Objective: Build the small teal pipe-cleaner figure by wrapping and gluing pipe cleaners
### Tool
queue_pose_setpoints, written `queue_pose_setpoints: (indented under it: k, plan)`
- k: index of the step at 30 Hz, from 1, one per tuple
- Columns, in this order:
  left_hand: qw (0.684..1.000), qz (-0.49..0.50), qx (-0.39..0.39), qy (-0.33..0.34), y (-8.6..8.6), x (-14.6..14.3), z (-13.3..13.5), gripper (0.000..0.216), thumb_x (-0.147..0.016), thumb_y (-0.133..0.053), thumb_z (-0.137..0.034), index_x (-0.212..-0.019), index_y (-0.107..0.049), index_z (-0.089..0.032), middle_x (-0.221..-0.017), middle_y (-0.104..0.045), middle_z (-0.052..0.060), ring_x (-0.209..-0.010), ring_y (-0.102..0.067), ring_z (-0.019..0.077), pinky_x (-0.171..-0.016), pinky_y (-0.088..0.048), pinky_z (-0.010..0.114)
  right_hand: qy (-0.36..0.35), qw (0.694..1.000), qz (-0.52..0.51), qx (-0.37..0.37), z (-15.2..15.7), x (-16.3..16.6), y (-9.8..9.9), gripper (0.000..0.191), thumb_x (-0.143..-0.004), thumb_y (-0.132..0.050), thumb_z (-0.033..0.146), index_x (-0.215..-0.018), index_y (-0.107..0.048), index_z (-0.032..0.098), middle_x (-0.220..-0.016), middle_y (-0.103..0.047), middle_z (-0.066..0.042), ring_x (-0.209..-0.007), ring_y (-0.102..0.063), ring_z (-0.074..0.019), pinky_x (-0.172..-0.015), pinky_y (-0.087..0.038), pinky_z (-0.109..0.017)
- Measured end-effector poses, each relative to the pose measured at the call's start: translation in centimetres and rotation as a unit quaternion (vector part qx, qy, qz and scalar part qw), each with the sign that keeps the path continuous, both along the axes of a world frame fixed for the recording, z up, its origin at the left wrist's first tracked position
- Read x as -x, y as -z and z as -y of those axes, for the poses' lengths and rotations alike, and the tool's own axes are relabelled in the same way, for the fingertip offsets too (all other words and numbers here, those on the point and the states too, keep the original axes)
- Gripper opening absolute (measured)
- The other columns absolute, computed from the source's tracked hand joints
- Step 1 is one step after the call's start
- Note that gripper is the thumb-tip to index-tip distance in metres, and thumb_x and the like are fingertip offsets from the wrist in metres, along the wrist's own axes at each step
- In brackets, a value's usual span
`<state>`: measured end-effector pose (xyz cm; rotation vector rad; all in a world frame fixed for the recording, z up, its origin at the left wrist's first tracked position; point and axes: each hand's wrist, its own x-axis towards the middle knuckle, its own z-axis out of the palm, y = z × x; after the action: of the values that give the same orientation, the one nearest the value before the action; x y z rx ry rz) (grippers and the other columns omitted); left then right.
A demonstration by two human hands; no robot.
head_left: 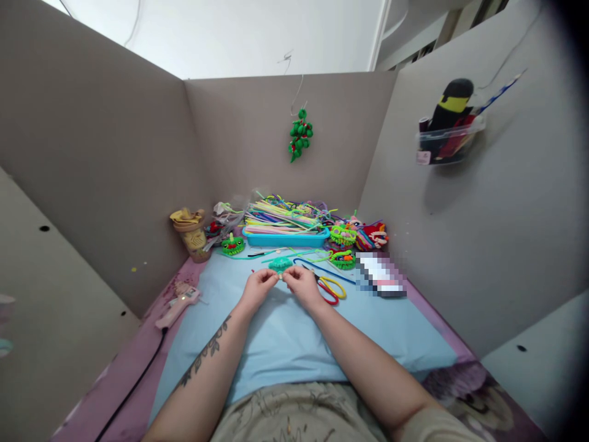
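My left hand (260,287) and my right hand (300,283) meet over the middle of the blue cloth, both closed in a pinch. Between their fingertips is a small pale yellow piece (280,277), too small to make out fully. Just beyond the fingers lies a fuzzy teal pipe-cleaner piece (280,264). Scissors (332,290) with red and yellow handles rest beside my right hand, their blades partly hidden by it. A dark blue pipe cleaner (329,272) runs past the scissors on the cloth.
A blue tray (285,240) heaped with pipe cleaners stands at the back, with green fuzzy figures (233,245) near it. A pink glue gun (178,307) lies left, below a brown cup (191,236). A blurred phone (381,274) lies right. Grey panels enclose the table.
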<state>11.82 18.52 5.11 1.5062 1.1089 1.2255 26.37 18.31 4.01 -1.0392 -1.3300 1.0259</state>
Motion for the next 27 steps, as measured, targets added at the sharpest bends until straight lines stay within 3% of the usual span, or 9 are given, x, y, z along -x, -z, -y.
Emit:
queue_pose_setpoints:
  k: [6, 11, 16, 27]
  plan:
    - [1.000, 0.003, 0.007, -0.008, -0.3, -0.1, 0.2, 0.024, -0.064, -0.066, -0.038, -0.066, -0.065, -0.014, -0.059, -0.059, -0.001, -0.057, -0.049, 0.0114, -0.057, -0.037, 0.023, 0.006, 1.000, 0.009, 0.004, -0.1, 0.0, 0.1, 0.017, -0.069, -0.057, 0.036, -0.067, -0.056, 0.019, -0.048, -0.049, 0.005, -0.042, -0.042, -0.0096, -0.042, -0.034, -0.021]
    - [0.997, 0.030, 0.074, 0.011, -0.3, 0.0, 0.3, 0.029, -0.064, -0.068, -0.041, -0.069, -0.066, -0.013, -0.053, -0.054, -0.002, -0.045, -0.040, 0.0067, -0.045, -0.028, 0.020, 0.003, 1.000, -0.002, -0.003, 0.0, 0.2, 0.0, 0.016, -0.070, -0.056, 0.035, -0.067, -0.056, 0.019, -0.047, -0.048, 0.005, -0.041, -0.041, -0.0095, -0.041, -0.033, -0.021]
    - [0.982, 0.108, 0.144, 0.059, -0.4, 0.2, 0.3, 0.033, -0.062, -0.071, -0.041, -0.072, -0.065, -0.011, -0.070, -0.063, 0.006, -0.053, -0.050, 0.0090, -0.041, -0.028, 0.018, 0.003, 1.000, 0.016, -0.020, 0.3, 0.2, -0.4, 0.015, -0.071, -0.055, 0.034, -0.068, -0.056, 0.019, -0.051, -0.051, 0.004, -0.045, -0.043, -0.0103, -0.044, -0.035, -0.022]
    - [0.946, 0.190, 0.236, 0.115, -0.4, 0.8, 0.3, 0.025, -0.060, -0.077, -0.032, -0.069, -0.066, -0.011, -0.073, -0.066, 0.006, -0.059, -0.056, 0.0075, -0.045, -0.039, 0.014, 0.021, 0.976, 0.129, -0.173, 1.3, -0.5, -1.5, 0.011, -0.075, -0.051, 0.024, -0.067, -0.059, 0.020, -0.068, -0.058, -0.001, -0.064, -0.052, -0.0146, -0.060, -0.040, -0.025]
